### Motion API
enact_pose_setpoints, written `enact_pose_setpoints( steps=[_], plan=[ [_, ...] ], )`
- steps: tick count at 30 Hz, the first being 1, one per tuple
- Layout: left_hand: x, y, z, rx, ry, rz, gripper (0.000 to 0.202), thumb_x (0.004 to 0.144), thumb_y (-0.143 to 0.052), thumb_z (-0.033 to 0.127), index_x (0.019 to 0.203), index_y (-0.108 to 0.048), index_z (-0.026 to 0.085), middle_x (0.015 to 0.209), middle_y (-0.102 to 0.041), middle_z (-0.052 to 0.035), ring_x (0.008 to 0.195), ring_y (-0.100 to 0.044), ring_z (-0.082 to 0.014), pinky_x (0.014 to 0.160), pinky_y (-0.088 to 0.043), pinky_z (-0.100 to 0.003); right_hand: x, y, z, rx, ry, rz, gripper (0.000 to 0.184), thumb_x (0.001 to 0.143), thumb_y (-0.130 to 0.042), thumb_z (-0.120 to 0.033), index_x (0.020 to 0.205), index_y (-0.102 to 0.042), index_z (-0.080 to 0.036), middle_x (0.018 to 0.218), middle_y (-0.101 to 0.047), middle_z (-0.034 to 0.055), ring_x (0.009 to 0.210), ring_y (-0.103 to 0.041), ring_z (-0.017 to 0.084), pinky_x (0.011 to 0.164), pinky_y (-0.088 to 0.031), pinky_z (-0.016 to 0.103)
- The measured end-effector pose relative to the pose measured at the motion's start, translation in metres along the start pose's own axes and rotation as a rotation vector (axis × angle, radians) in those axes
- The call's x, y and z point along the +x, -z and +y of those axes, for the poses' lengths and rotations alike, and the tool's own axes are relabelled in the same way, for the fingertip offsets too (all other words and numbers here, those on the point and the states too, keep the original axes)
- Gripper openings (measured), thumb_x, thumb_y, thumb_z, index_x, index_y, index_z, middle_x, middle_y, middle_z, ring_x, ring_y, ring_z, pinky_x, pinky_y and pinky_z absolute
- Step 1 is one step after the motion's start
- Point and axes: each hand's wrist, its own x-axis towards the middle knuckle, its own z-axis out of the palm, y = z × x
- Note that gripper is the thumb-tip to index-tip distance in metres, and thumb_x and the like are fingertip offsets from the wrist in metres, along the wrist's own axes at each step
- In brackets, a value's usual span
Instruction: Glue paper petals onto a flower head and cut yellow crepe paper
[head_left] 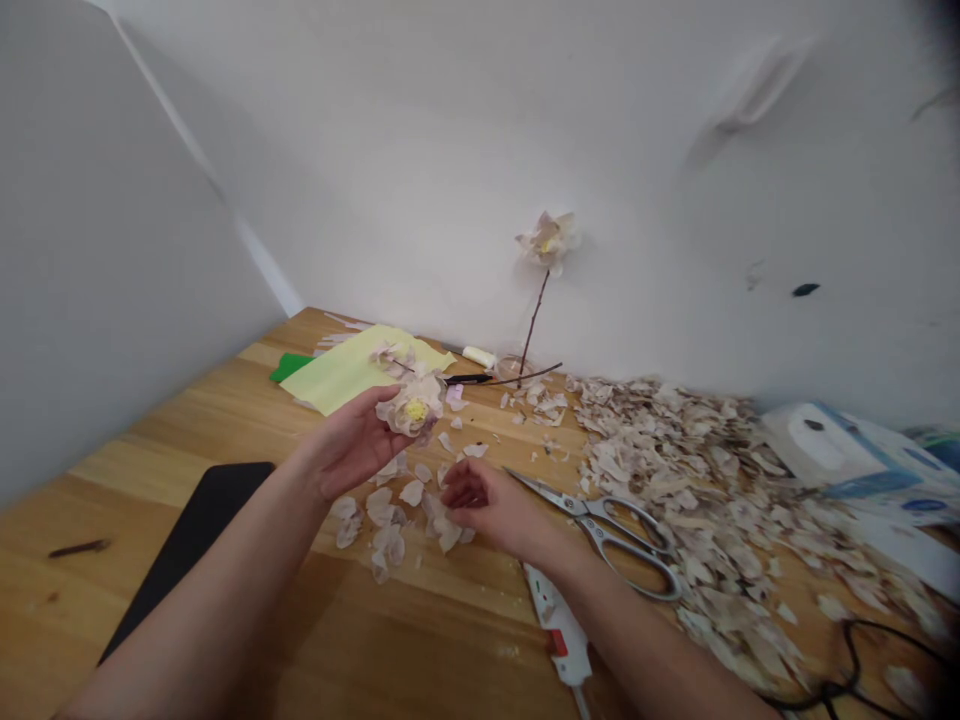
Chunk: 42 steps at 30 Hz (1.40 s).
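Observation:
My left hand (358,432) is closed on a pale handmade flower (414,408) with a yellow centre, its face turned up towards me. My right hand (491,500) hovers low over the table, fingers loosely curled and a gap showing between them and the thumb. Just below its thumb lies a whitish petal (441,525); whether they touch is hard to see. More loose petals (384,508) are scattered between the two hands. Silver scissors (592,515) rest partly open to the right of my right hand.
A finished-looking flower on a stem (534,320) leans at the wall. Dried petals (690,480) form a large heap on the right, beside a blue-white package (855,460). Yellow paper (337,370), a black flat object (199,535), a white power strip (559,625) and a black cable (851,650) lie around.

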Motion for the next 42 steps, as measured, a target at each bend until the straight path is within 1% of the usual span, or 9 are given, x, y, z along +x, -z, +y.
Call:
enact_pose_setpoints(
  steps=[6, 11, 16, 20, 23, 26, 29, 36, 42],
  plan=[
    [0.003, 0.002, -0.007, -0.001, 0.053, -0.053, 0.023, 0.085, -0.042, 0.013, 0.097, -0.059, 0.005, 0.085, -0.069, -0.0132, 0.074, -0.066, -0.0178, 0.072, -0.054, -0.028, -0.006, 0.017, -0.002, -0.182, 0.097, 0.143, 0.022, 0.069, -0.052, -0.011, 0.088, -0.057, -0.021, 0.095, -0.061, 0.0030, 0.088, -0.057, 0.017, 0.082, -0.042, 0.035],
    [0.004, 0.000, -0.018, 0.045, 0.117, -0.085, 0.022, 0.085, -0.043, 0.015, 0.093, -0.061, 0.005, 0.083, -0.069, -0.0128, 0.076, -0.066, -0.0184, 0.075, -0.054, -0.029, -0.021, 0.046, -0.010, -0.202, 0.116, 0.254, 0.015, 0.073, -0.055, -0.028, 0.085, -0.056, -0.020, 0.090, -0.061, 0.0034, 0.086, -0.058, 0.018, 0.078, -0.045, 0.034],
    [0.003, -0.001, -0.021, 0.032, 0.202, -0.109, 0.020, 0.085, -0.045, 0.017, 0.094, -0.061, 0.008, 0.088, -0.069, -0.0128, 0.080, -0.067, -0.0191, 0.076, -0.055, -0.031, -0.039, 0.065, -0.006, -0.235, 0.138, 0.342, 0.016, 0.079, -0.053, -0.033, 0.088, -0.053, -0.020, 0.087, -0.060, 0.0037, 0.082, -0.058, 0.017, 0.072, -0.046, 0.030],
    [0.003, -0.002, -0.019, 0.009, 0.176, -0.024, 0.016, 0.085, -0.046, 0.015, 0.091, -0.060, 0.009, 0.085, -0.069, -0.0121, 0.075, -0.068, -0.0184, 0.070, -0.056, -0.030, -0.038, 0.056, 0.002, -0.344, 0.149, 0.276, 0.009, 0.079, -0.052, -0.025, 0.087, -0.054, -0.020, 0.084, -0.061, 0.0036, 0.076, -0.058, 0.016, 0.068, -0.046, 0.030],
    [0.004, -0.002, -0.020, 0.021, 0.163, -0.005, 0.015, 0.085, -0.046, 0.014, 0.091, -0.059, 0.010, 0.084, -0.069, -0.0121, 0.075, -0.068, -0.0185, 0.069, -0.056, -0.029, -0.028, 0.032, 0.001, -0.488, 0.199, 0.128, 0.017, 0.076, -0.053, -0.014, 0.089, -0.058, -0.022, 0.087, -0.063, 0.0026, 0.077, -0.056, 0.016, 0.069, -0.043, 0.029],
    [0.005, -0.002, -0.021, 0.031, 0.159, -0.022, 0.014, 0.084, -0.046, 0.014, 0.089, -0.059, 0.011, 0.081, -0.069, -0.0111, 0.075, -0.068, -0.0178, 0.067, -0.056, -0.027, -0.014, 0.005, -0.004, -0.620, 0.280, -0.023, 0.029, 0.068, -0.054, -0.004, 0.092, -0.060, -0.019, 0.096, -0.063, 0.0060, 0.093, -0.053, 0.021, 0.083, -0.038, 0.033],
    [0.004, -0.002, -0.021, 0.036, 0.163, -0.045, 0.015, 0.085, -0.046, 0.014, 0.089, -0.059, 0.011, 0.078, -0.069, -0.0105, 0.074, -0.068, -0.0174, 0.065, -0.056, -0.026, -0.001, -0.010, -0.005, -0.671, 0.317, -0.096, 0.024, 0.069, -0.053, -0.004, 0.087, -0.061, -0.017, 0.094, -0.064, 0.0086, 0.094, -0.053, 0.023, 0.082, -0.037, 0.033],
    [0.001, -0.005, -0.019, 0.035, 0.152, -0.058, 0.015, 0.084, -0.046, 0.013, 0.084, -0.060, 0.010, 0.077, -0.069, -0.0105, 0.074, -0.067, -0.0175, 0.070, -0.055, -0.027, 0.003, 0.007, -0.005, -0.515, 0.228, 0.049, 0.023, 0.069, -0.052, -0.006, 0.086, -0.059, -0.019, 0.080, -0.066, 0.0038, 0.071, -0.059, 0.017, 0.065, -0.042, 0.029],
    [0.001, -0.005, -0.026, 0.109, 0.115, -0.039, 0.015, 0.082, -0.047, 0.010, 0.089, -0.061, 0.007, 0.081, -0.070, -0.0117, 0.075, -0.068, -0.0181, 0.070, -0.055, -0.026, -0.017, 0.028, -0.015, -0.187, 0.213, 0.240, 0.018, 0.073, -0.056, -0.019, 0.090, -0.053, -0.021, 0.080, -0.063, 0.0011, 0.074, -0.061, 0.015, 0.069, -0.047, 0.030]
  ],
)
